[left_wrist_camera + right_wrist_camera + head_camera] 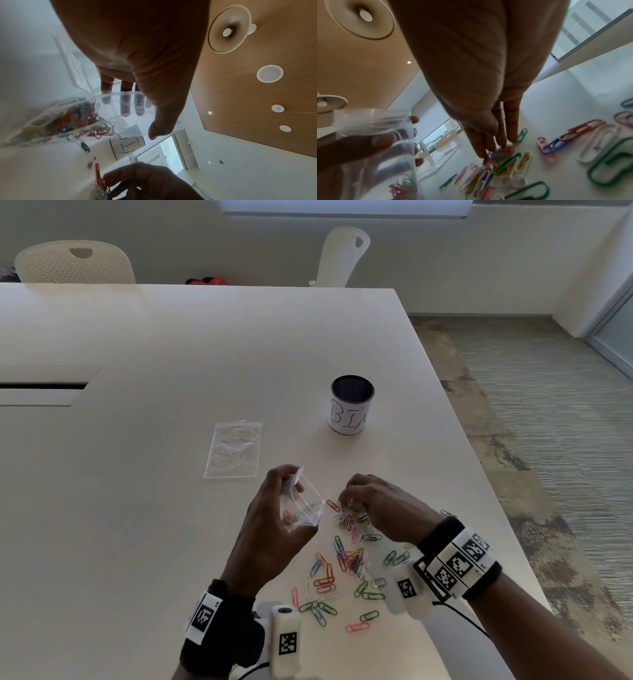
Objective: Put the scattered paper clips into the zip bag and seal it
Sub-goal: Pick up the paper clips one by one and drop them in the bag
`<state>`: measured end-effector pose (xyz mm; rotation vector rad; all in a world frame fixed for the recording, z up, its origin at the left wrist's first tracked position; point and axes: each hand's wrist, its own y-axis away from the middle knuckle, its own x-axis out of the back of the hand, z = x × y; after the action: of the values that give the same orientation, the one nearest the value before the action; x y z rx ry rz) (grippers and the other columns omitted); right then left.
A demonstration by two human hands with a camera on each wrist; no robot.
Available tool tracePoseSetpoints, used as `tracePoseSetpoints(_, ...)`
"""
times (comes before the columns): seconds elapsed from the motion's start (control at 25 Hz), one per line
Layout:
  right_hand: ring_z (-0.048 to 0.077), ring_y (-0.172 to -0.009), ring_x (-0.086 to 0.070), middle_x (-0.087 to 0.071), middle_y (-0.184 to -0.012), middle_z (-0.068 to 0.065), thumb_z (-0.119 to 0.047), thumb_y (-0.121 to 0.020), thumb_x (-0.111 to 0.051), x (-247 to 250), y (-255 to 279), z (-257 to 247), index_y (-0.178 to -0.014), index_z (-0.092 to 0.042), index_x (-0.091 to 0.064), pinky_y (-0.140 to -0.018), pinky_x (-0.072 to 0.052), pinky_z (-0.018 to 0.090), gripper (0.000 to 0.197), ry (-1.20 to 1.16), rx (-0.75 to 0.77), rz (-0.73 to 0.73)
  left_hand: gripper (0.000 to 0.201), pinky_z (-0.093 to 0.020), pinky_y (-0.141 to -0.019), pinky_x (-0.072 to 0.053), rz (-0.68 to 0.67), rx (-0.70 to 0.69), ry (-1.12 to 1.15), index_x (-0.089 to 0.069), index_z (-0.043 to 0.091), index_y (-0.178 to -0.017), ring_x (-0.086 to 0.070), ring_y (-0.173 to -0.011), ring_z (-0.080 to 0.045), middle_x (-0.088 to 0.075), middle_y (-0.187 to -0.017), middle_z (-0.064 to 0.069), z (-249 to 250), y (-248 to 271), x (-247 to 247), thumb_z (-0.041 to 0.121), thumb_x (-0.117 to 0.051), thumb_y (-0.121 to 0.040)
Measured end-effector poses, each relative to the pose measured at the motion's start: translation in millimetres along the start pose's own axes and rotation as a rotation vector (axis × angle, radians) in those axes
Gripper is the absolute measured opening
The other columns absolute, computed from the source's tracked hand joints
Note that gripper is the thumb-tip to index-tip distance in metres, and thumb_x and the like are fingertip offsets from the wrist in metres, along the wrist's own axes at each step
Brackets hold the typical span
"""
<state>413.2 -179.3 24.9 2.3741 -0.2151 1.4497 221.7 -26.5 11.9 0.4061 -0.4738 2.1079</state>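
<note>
Holding the zip bag (303, 503) up off the table (137, 474), the left hand (274, 529) clamps its rim between thumb and fingers, mouth gaping toward the right with some clips already at its bottom. Just right of that mouth, the right hand (373, 505) bends its fingertips (488, 150) down onto a clump of paper clips (346, 556), seemingly pinching several. Most loose clips lie nearer the person, so the right hand is closer, and its load must travel left into the opening.

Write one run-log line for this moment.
left hand: holds clear zip bag open | right hand: gathering coloured paper clips | bag: unsealed
</note>
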Motion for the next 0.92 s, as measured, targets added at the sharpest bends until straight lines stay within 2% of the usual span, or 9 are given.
tracePoseSetpoints(0.08, 0.015, -0.122, -0.058, -0.056, -0.135, -0.005, -0.019, -0.105, -0.056, 4, 8, -4, -0.130, -0.022, -0.066, -0.101, -0.053, 0.031, 0.028, -0.038, -0.009, -0.013, 0.074, -0.030, -0.075, -0.065, 0.002, -0.001, 0.009, -0.044, 0.035, -0.134, -0.063, -0.109, -0.011, -0.057, -0.117, 0.015, 0, 1, 0, 0.021, -0.090, -0.079)
tracePoseSetpoints(0.12, 0.015, -0.124, -0.057, -0.055, -0.137, -0.006, -0.031, -0.103, -0.060, 7, 11, -6, -0.134, -0.024, -0.063, -0.101, -0.053, 0.032, 0.032, -0.032, -0.020, -0.019, 0.074, -0.029, -0.075, -0.065, -0.001, -0.002, 0.012, -0.044, 0.035, -0.134, -0.063, -0.109, -0.012, -0.058, -0.117, 0.015, 0, 1, 0, 0.022, -0.090, -0.078)
tracePoseSetpoints(0.2, 0.014, -0.127, -0.053, -0.051, -0.142, -0.007, -0.050, -0.091, -0.071, 10, 16, -7, -0.144, -0.030, -0.053, -0.102, -0.053, 0.034, 0.059, 0.046, -0.047, -0.041, 0.075, -0.028, -0.076, -0.065, -0.011, 0.004, 0.018, -0.044, 0.034, -0.135, -0.063, -0.110, -0.011, -0.057, -0.118, 0.016, 1, 0, -1, 0.024, -0.090, -0.077)
tracePoseSetpoints(0.28, 0.015, -0.127, -0.050, -0.049, -0.141, -0.006, -0.056, -0.083, -0.076, 7, 18, -9, -0.147, -0.035, -0.048, -0.102, -0.053, 0.035, 0.074, 0.099, -0.077, -0.062, 0.076, -0.027, -0.077, -0.065, -0.017, 0.010, 0.013, -0.043, 0.033, -0.135, -0.063, -0.111, -0.012, -0.057, -0.119, 0.016, 0, 0, -2, 0.022, -0.091, -0.077)
tracePoseSetpoints(0.36, 0.016, -0.123, -0.052, -0.051, -0.137, -0.003, -0.052, -0.085, -0.076, -1, 19, -12, -0.145, -0.035, -0.050, -0.102, -0.052, 0.034, 0.067, 0.122, -0.086, -0.037, 0.077, -0.024, -0.076, -0.064, -0.019, 0.011, 0.004, -0.043, 0.032, -0.136, -0.063, -0.111, -0.013, -0.057, -0.119, 0.015, 0, 0, -2, 0.019, -0.091, -0.078)
tracePoseSetpoints(0.52, 0.017, -0.113, -0.059, -0.057, -0.126, 0.000, -0.031, -0.098, -0.067, -12, 17, -21, -0.132, -0.026, -0.061, -0.097, -0.053, 0.029, 0.035, 0.099, -0.069, 0.057, 0.076, -0.026, -0.075, -0.065, -0.013, 0.015, 0.004, -0.044, 0.032, -0.136, -0.064, -0.110, -0.012, -0.058, -0.119, 0.013, 0, 0, -2, 0.018, -0.091, -0.077)
tracePoseSetpoints(0.6, 0.018, -0.108, -0.062, -0.061, -0.120, 0.002, -0.023, -0.103, -0.060, -14, 16, -26, -0.124, -0.021, -0.065, -0.093, -0.056, 0.030, 0.022, 0.100, -0.053, 0.068, 0.078, -0.027, -0.076, -0.065, -0.008, 0.018, -0.009, -0.043, 0.033, -0.137, -0.063, -0.111, -0.012, -0.058, -0.120, 0.012, -1, -1, -2, 0.017, -0.091, -0.077)
tracePoseSetpoints(0.72, 0.018, -0.099, -0.066, -0.064, -0.111, 0.003, -0.018, -0.106, -0.052, -17, 15, -31, -0.121, -0.017, -0.068, -0.086, -0.057, 0.028, 0.021, 0.140, -0.021, 0.088, 0.078, -0.028, -0.078, -0.065, -0.011, 0.018, -0.018, -0.043, 0.033, -0.137, -0.063, -0.112, -0.012, -0.058, -0.121, 0.010, -1, -2, -2, 0.017, -0.091, -0.078)
tracePoseSetpoints(0.92, 0.010, -0.077, -0.059, -0.068, -0.106, 0.006, -0.014, -0.106, -0.054, -15, 14, -30, -0.122, -0.010, -0.068, -0.071, -0.046, 0.016, 0.022, 0.149, -0.010, 0.104, 0.077, -0.026, -0.078, -0.064, -0.005, 0.019, -0.016, -0.044, 0.033, -0.138, -0.063, -0.111, -0.011, -0.058, -0.121, 0.010, 0, -1, -1, 0.016, -0.090, -0.078)
